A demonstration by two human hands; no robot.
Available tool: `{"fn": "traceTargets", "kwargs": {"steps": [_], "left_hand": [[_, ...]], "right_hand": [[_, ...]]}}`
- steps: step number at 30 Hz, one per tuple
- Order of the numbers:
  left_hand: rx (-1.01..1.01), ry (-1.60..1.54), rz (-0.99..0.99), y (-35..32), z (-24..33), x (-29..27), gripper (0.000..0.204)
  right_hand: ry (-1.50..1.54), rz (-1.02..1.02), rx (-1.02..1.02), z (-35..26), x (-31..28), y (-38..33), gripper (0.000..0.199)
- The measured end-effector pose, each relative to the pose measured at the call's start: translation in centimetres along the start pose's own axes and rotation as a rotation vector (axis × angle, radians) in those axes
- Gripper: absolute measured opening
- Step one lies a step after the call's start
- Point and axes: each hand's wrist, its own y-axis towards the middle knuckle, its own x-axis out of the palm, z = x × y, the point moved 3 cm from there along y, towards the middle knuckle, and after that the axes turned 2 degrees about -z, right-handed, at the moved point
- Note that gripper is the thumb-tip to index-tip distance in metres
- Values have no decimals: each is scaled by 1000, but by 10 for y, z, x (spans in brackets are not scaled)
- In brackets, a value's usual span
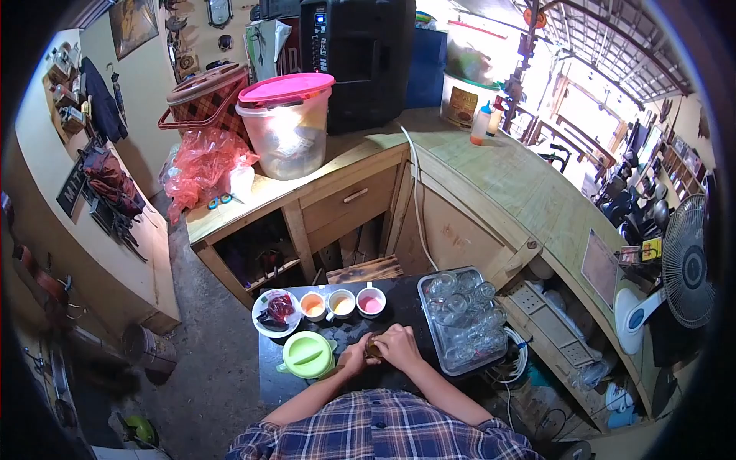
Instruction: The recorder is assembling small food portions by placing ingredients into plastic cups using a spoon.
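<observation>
Low centre of frame: your left hand (pixel 354 357) and right hand (pixel 399 345) are clamping together around a small brown object (pixel 373 349), pinned between both sets of fingers; its long axis is hidden.

On the dark counter (pixel 399 295): green lidded jug (pixel 308 355), white plate (pixel 261 307) with dark red food, three cups (pixel 341 303) in a row holding orange, yellow and pink liquid, metal tray (pixel 426 322) crowded with clear glasses. Beyond, on the wooden counter (pixel 460 165): clear tub with pink lid (pixel 287 125), red plaid basket (pixel 205 100), crumpled red plastic bag (pixel 203 162), black speaker (pixel 354 57), squeeze bottle (pixel 481 123). At far right, a standing fan (pixel 682 264).
</observation>
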Motion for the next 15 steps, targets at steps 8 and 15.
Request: {"fn": "traceTargets", "kwargs": {"steps": [8,15], "left_hand": [[57,53,61,-1,-8,-23,88],[64,71,69,4,-16,-14,88]], "right_hand": [[-75,251,-42,-15,-8,13,10],[-76,230,-4,-8,-2,10,10]]}}
